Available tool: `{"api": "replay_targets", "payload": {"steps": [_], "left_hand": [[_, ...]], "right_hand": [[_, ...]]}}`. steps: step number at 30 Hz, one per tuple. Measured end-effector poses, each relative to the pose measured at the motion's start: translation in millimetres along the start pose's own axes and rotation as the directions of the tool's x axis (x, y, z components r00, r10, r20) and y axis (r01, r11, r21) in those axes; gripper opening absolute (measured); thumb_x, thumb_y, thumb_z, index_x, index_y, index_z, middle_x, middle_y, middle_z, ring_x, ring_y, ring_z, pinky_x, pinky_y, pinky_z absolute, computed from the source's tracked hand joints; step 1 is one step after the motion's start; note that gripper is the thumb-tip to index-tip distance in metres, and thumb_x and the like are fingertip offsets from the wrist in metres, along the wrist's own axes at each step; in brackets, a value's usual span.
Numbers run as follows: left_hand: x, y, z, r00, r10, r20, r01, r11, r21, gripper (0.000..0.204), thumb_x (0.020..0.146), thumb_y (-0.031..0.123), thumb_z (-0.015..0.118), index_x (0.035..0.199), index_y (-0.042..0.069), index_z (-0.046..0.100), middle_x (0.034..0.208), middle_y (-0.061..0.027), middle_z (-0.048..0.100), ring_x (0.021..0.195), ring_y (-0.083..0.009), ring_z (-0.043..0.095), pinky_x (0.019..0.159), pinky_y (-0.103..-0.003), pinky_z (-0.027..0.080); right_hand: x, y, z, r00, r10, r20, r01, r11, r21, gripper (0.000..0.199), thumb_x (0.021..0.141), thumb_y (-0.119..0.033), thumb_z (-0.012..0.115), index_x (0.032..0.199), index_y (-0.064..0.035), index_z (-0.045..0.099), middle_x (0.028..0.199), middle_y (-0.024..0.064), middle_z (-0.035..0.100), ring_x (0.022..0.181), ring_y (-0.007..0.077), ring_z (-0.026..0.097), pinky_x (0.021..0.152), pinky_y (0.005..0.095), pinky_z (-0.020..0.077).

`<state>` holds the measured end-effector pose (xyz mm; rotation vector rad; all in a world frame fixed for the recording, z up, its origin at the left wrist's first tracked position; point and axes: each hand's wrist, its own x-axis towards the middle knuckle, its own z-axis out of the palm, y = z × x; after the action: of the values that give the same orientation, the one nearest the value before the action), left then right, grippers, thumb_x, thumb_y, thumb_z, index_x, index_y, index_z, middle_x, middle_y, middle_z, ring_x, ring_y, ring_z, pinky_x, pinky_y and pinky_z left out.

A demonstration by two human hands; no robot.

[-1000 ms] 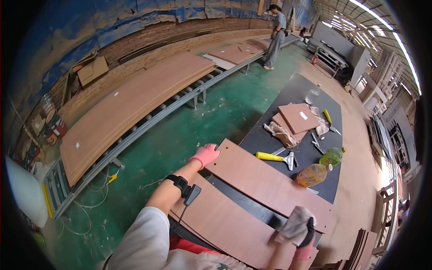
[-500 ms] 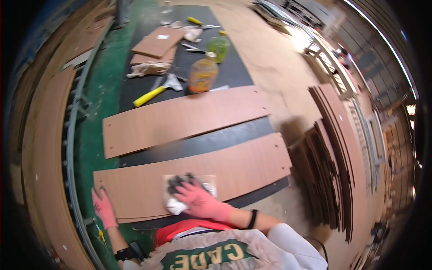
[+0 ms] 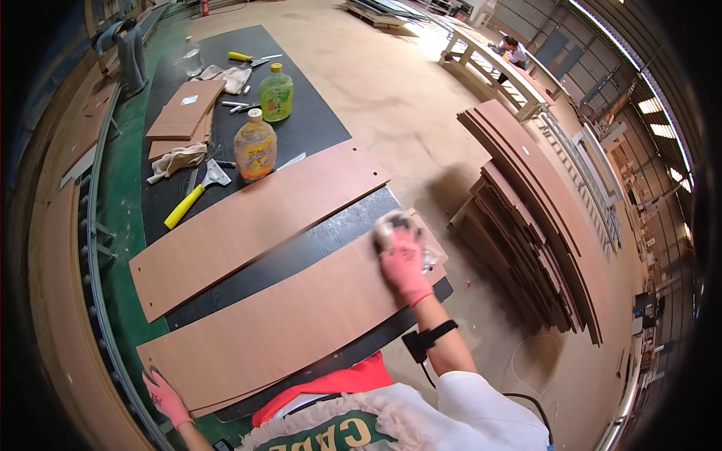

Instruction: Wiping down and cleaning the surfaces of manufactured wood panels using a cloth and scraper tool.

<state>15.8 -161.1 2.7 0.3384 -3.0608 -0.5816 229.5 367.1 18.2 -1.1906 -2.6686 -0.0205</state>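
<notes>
Dark tabletop (image 3: 308, 120) runs through a workshop, with a roller conveyor (image 3: 93, 225) to the left and a board stack (image 3: 541, 203) on the floor to the right. Across its near end lies the near board (image 3: 293, 323), another edge showing beneath its front side. The far board (image 3: 256, 229) lies beyond it, a dark strip of table between them. Past that stand two bottles (image 3: 256, 146), with a yellow-handled scraper (image 3: 186, 207) beside them.

The person's left hand (image 3: 167, 398) rests against the near board's left end, fingers fairly straight; whether it pinches the edge cannot be told. The right hand (image 3: 404, 263), slightly blurred, bends its fingers over a pale cloth (image 3: 386, 225) on the right end.

The near board looks stiff, flat and moderately heavy, its smooth face likely to slide under a push. Both ends give the surest hold; corners could chip if knocked. The cloth seems soft and light, best kept bunched beneath the palm.
</notes>
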Motion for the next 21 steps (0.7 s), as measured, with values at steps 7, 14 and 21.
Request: {"api": "replay_targets", "payload": {"steps": [7,14,21], "left_hand": [[6.2,-4.6,4.2,1.000,0.021,0.017,-0.021,0.999,-0.038,0.054,0.094,0.039,0.037,0.131,0.000,0.038,0.129,-0.0194,0.046,0.117,-0.0331,0.045,0.097,-0.036,0.036],[9.4,-11.7,11.5,0.991,0.120,-0.058,-0.112,0.987,0.119,0.054,0.094,0.040,0.037,0.130,0.000,0.038,0.125,-0.0202,0.049,0.114,-0.0335,0.047,0.095,-0.037,0.038],[13.4,-20.0,9.4,0.994,0.105,-0.036,-0.098,0.983,0.154,0.050,0.095,0.037,0.038,0.127,-0.001,0.042,0.124,-0.0204,0.050,0.112,-0.0336,0.049,0.093,-0.036,0.040]], "right_hand": [[-34.1,-89.5,-12.9,0.899,-0.416,0.140,0.358,0.880,0.313,0.051,0.071,-0.031,0.061,0.113,-0.0040,0.052,0.121,0.0157,0.049,0.123,0.0295,0.038,0.106,0.0496,0.0203],[36.9,55.2,10.8,0.972,0.228,-0.062,-0.228,0.974,-0.002,0.050,0.085,-0.035,0.046,0.123,-0.0023,0.048,0.128,0.0161,0.047,0.124,0.0283,0.039,0.106,0.0479,0.0215],[-40.9,-84.9,-7.7,0.913,-0.397,0.090,0.365,0.896,0.254,0.049,0.071,-0.032,0.064,0.108,-0.0026,0.055,0.114,0.0151,0.050,0.119,0.0311,0.040,0.108,0.0473,0.0187]]}}
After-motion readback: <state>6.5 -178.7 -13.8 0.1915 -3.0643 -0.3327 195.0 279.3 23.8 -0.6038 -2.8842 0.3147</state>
